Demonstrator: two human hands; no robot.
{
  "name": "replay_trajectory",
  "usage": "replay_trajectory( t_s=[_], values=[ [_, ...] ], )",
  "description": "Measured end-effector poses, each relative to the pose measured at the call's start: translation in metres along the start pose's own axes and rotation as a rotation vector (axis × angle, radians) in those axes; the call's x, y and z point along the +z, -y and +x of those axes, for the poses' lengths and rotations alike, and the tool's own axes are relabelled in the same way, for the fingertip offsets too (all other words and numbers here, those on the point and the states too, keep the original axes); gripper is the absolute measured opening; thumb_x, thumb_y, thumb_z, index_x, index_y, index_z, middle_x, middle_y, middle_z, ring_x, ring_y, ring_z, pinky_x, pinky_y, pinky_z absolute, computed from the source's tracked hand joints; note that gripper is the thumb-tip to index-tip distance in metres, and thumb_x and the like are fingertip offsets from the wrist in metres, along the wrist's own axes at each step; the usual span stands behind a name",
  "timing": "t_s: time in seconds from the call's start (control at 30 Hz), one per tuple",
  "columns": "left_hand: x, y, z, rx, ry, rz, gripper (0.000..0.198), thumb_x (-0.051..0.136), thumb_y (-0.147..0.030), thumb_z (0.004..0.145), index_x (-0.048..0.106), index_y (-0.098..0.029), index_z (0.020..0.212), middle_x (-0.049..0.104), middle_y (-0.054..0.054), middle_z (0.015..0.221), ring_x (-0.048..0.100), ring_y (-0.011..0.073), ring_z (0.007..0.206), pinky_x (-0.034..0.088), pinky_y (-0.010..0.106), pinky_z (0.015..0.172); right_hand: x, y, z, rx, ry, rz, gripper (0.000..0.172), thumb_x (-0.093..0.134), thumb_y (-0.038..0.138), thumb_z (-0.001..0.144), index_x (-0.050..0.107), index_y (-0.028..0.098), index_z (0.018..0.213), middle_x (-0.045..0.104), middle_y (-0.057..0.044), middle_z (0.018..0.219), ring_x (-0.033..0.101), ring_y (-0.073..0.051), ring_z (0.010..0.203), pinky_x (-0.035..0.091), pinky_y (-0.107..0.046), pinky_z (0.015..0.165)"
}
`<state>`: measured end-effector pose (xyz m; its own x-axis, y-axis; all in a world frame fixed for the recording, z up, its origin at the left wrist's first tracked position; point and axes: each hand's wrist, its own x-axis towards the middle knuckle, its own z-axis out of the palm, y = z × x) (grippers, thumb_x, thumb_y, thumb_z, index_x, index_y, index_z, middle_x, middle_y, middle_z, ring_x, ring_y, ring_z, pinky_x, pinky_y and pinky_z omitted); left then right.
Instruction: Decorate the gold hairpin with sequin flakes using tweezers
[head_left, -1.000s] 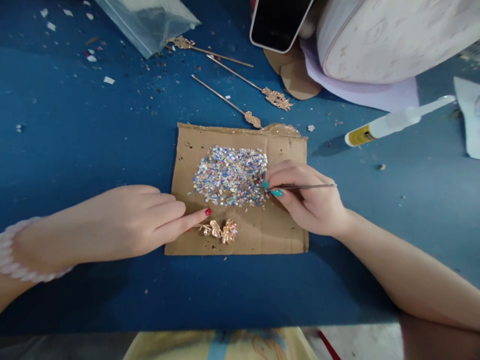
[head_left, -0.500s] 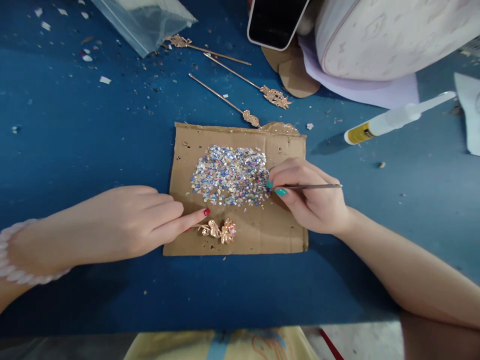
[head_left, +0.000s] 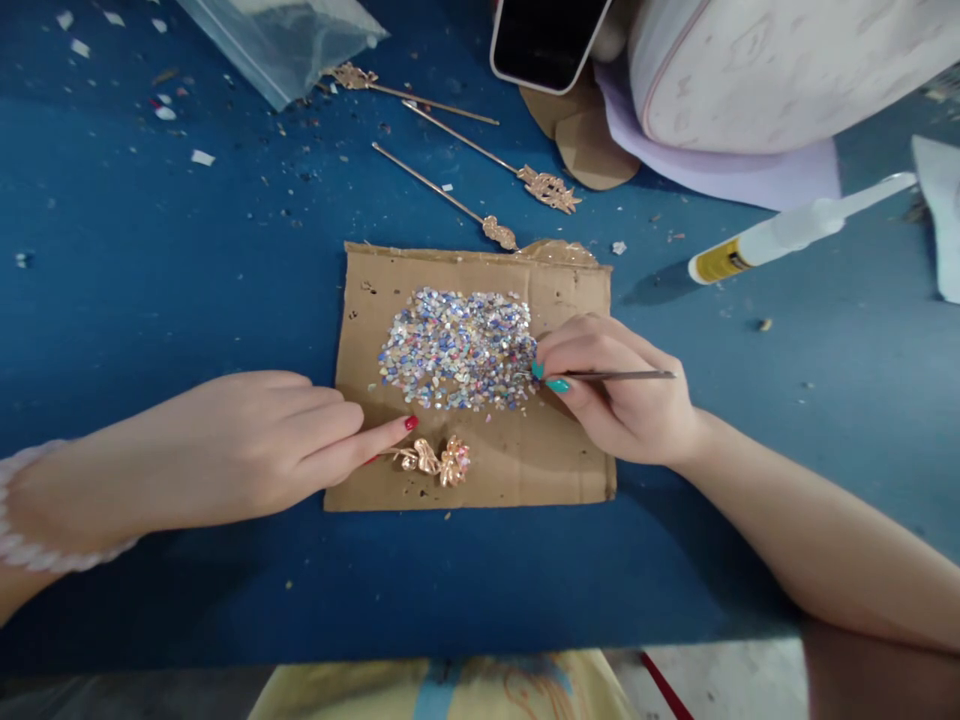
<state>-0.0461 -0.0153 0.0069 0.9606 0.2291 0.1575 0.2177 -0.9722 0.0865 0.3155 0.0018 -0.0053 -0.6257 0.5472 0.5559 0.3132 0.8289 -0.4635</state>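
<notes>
My left hand [head_left: 277, 440] is closed around the thin stem of a rose-gold flower hairpin [head_left: 454, 461], its index finger stretched along it. The flower head has small pinkish pieces on it and lies just above a cardboard sheet [head_left: 540, 470] or on it; I cannot tell which. Between thumb and fingers, my right hand [head_left: 615, 390] pinches slim metal tweezers [head_left: 622, 376]. Their tip is at the right edge of a spread of tiny shiny shell-like chips [head_left: 457, 350], blue, white and pink. Whether the tip grips a chip is too small to make out.
Beyond the cardboard lie several rose-gold hairpins [head_left: 547, 188]. A clear plastic bag [head_left: 292, 50], a phone [head_left: 547, 40] and a pale pouch [head_left: 780, 80] sit at the back. A glue bottle [head_left: 780, 240] with a long nozzle is at right. Loose bits dot the blue table [head_left: 150, 250].
Both hands keep nearly the same place and grip. The whole view shifts very slightly; the tweezers' tip stays at the chips.
</notes>
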Motion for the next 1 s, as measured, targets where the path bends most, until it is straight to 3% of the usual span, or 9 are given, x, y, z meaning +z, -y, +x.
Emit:
replay_trajectory(
  t_s=[0.2, 0.43, 0.73, 1.0],
  values=[
    [0.0, 0.0003, -0.0008, 0.01, 0.018, 0.027, 0.051, 0.031, -0.002, 0.108, 0.06, -0.014, 0.147, 0.06, -0.004, 0.073, 0.05, 0.0201, 0.057, 0.039, 0.037, 0.055, -0.0006, -0.0001, -0.0008, 0.001, 0.011, 0.004, 0.015, 0.051, 0.017, 0.11, 0.064, 0.023, 0.108, 0.079, -0.009, 0.097, 0.08, -0.024, 0.093, 0.068, -0.041, 0.082],
    [-0.0006, 0.0013, -0.0009, 0.018, 0.024, 0.027, 0.054, 0.036, 0.0, 0.102, 0.057, -0.013, 0.15, 0.061, -0.004, 0.073, 0.053, 0.0213, 0.056, 0.039, 0.038, 0.053, 0.0005, -0.0006, 0.0, -0.027, 0.003, -0.027, 0.015, 0.05, 0.021, 0.112, 0.064, 0.023, 0.105, 0.077, -0.008, 0.093, 0.078, -0.022, 0.086, 0.066, -0.038, 0.074],
    [0.0, 0.0007, -0.001, 0.003, 0.024, 0.032, 0.052, 0.03, -0.001, 0.106, 0.058, -0.016, 0.147, 0.058, -0.004, 0.071, 0.049, 0.021, 0.055, 0.038, 0.039, 0.055, -0.0006, -0.0013, -0.0025, 0.0, -0.011, 0.011, 0.016, 0.052, 0.018, 0.109, 0.067, 0.023, 0.107, 0.079, -0.009, 0.098, 0.079, -0.025, 0.095, 0.068, -0.042, 0.084],
    [-0.0002, 0.0003, -0.0036, 0.004, 0.033, 0.042, 0.053, 0.032, -0.001, 0.105, 0.055, -0.015, 0.151, 0.061, -0.004, 0.073, 0.052, 0.0213, 0.055, 0.041, 0.04, 0.053, 0.0018, -0.0012, -0.002, -0.002, -0.001, 0.011, 0.018, 0.05, 0.019, 0.111, 0.067, 0.024, 0.109, 0.08, -0.009, 0.1, 0.081, -0.025, 0.095, 0.07, -0.044, 0.083]
  ],
)
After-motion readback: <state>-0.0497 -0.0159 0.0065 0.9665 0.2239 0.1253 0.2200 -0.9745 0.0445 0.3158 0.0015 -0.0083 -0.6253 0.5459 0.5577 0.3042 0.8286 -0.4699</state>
